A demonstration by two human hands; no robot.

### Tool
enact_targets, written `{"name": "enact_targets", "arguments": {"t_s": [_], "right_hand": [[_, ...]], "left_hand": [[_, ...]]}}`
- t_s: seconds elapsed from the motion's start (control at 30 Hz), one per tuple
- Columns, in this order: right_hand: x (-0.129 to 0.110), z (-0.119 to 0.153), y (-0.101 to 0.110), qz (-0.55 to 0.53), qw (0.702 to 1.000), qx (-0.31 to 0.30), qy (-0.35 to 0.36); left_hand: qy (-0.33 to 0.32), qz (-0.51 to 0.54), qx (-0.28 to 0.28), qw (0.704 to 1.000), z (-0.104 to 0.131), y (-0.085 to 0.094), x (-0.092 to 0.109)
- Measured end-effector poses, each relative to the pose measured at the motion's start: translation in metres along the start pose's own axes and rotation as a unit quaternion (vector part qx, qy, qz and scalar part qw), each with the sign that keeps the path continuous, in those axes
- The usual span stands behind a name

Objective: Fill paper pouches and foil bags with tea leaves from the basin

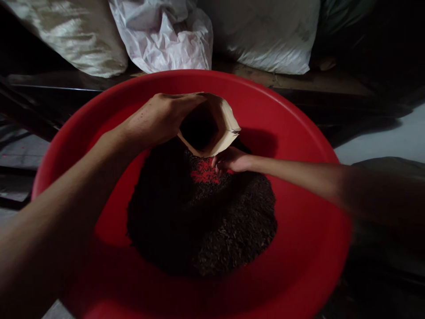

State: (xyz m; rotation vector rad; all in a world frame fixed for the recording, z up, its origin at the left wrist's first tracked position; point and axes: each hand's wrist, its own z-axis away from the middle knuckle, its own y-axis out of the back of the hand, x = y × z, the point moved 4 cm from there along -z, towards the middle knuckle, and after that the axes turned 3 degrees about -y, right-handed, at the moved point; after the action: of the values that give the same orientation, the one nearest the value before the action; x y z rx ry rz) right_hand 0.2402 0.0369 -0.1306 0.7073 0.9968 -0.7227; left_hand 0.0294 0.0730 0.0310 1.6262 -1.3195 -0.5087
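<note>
My left hand [162, 117] is closed on the rim of a tan paper bag [227, 126], gripping its upper left side. The bag is tilted so its mouth faces me, and its inside is too dark to make out. Just under the bag's lower right edge is my right hand [232, 160], its fingers curled in. Whether it touches the bag or has something in it is hidden. Below both hands, a heap of dark, dry, leaf-like bits [237, 221] spreads over the floor of a large red basin [305, 190]. A thinly covered red patch shows beneath the bag.
Behind the basin stand a pale woven sack [83, 35], a crumpled white plastic bag [169, 40] and another large whitish sack [272, 35]. They rest on a dark ledge [265, 79]. Deep shadow covers the right side.
</note>
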Motion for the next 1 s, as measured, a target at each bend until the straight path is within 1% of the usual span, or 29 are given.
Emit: {"name": "enact_targets", "arguments": {"t_s": [0.1, 0.23, 0.3, 0.4, 0.5, 0.63, 0.73, 0.87, 1.0], "right_hand": [[0.001, 0.001, -0.001, 0.032, 0.999, -0.014, 0.000], [-0.006, 0.008, -0.009, 0.118, 0.992, -0.048, 0.024], [-0.010, 0.011, -0.011, 0.135, 0.990, -0.042, 0.028], [-0.012, 0.010, -0.006, 0.103, 0.994, 0.001, 0.033], [-0.008, 0.002, 0.002, 0.068, 0.997, 0.018, 0.032], [0.006, -0.011, 0.012, -0.029, 0.998, 0.053, -0.016], [0.009, -0.012, 0.007, -0.077, 0.996, 0.037, -0.031], [0.001, -0.003, -0.001, -0.098, 0.994, 0.028, -0.029], [-0.001, -0.001, -0.002, -0.107, 0.993, 0.026, -0.040]], "left_hand": [[-0.005, -0.003, 0.007, 1.000, 0.000, 0.000, -0.002], [0.003, 0.002, 0.004, 1.000, -0.001, -0.003, -0.002], [0.002, -0.002, 0.002, 1.000, -0.002, -0.004, 0.000], [-0.001, -0.005, -0.009, 1.000, -0.002, -0.005, 0.001], [-0.002, -0.003, 0.000, 1.000, -0.001, -0.003, 0.001], [-0.018, -0.012, 0.007, 1.000, -0.001, 0.000, 0.003], [-0.014, -0.014, 0.001, 1.000, -0.001, -0.001, 0.003], [-0.009, -0.005, 0.000, 1.000, -0.001, -0.003, 0.002], [-0.011, -0.014, 0.002, 1.000, -0.001, -0.001, 0.001]]}}
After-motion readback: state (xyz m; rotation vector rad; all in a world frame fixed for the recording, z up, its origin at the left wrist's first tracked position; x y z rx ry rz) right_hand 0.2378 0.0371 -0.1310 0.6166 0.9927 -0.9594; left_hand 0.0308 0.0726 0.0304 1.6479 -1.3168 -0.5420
